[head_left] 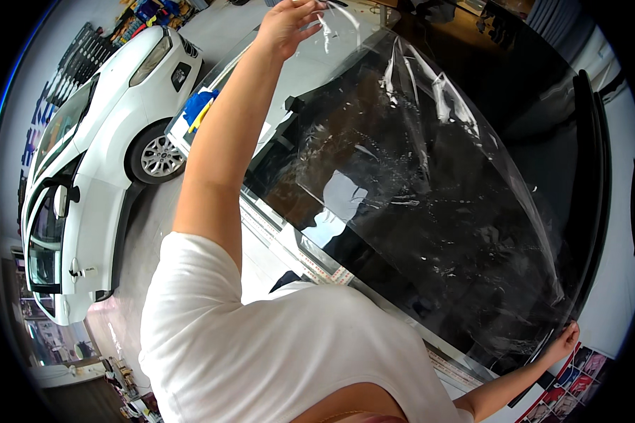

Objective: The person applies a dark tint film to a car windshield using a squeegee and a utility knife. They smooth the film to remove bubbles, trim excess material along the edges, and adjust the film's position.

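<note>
A large sheet of clear film (pixel 441 95) spreads over a dark, glossy panel (pixel 430 233), with wrinkles and bright folds along its far right side. My left arm reaches far up, and my left hand (pixel 289 27) pinches the film's edge at the top. At the lower right, my right hand (pixel 563 342) has its fingers closed on the film's near corner. Small specks and streaks mark the film, and a pale reflection shows on the panel.
A white car (pixel 95 162) stands on the left, its side door open. Blue and yellow items (pixel 201 109) lie by the panel's far left edge. A long black bar (pixel 596 183) curves along the right side. A board with pictures (pixel 575 381) is below my right hand.
</note>
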`<state>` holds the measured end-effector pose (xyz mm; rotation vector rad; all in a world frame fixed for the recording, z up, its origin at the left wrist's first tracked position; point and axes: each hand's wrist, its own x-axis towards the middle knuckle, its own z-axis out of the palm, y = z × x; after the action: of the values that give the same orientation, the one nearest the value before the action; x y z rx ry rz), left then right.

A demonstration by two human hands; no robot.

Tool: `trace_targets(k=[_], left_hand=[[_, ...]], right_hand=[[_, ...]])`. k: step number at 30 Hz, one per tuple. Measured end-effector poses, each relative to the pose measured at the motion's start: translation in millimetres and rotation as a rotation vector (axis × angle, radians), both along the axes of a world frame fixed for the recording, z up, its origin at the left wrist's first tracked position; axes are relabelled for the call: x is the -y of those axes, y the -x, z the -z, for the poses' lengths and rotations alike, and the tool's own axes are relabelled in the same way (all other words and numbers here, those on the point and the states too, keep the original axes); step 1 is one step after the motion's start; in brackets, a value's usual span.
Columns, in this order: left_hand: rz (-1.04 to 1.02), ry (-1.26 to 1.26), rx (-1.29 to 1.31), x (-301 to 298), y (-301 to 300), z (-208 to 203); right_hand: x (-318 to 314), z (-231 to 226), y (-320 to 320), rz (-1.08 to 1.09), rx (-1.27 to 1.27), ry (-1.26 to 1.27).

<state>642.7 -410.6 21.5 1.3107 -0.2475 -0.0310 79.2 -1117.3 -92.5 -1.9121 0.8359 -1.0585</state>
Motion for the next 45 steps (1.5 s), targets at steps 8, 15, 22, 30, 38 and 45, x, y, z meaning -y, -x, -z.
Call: trace_targets(k=[8,15,22,30,38,45], left_hand=[[-0.003,-0.008,-0.125,46,-4,14],[-0.014,-0.164,-0.227,78,-5,46],[-0.032,-0.260,-0.361,98,-30,92],[0.012,-0.306,-0.404,119,-64,138],[0.039,-0.146,-0.509,121,-86,167],[-0.114,-0.636,-0.435,120,-86,186]], right_hand=[[37,16,14,0.030,-0.144,0.155],[61,51,-1,-0.016,-0.291,0.151],[63,78,-19,-0.051,-0.390,0.222],[39,88,-37,0.049,-0.529,0.218],[40,122,-43,0.033,-0.423,0.174],[28,122,-53,0.192,-0.646,0.222]])
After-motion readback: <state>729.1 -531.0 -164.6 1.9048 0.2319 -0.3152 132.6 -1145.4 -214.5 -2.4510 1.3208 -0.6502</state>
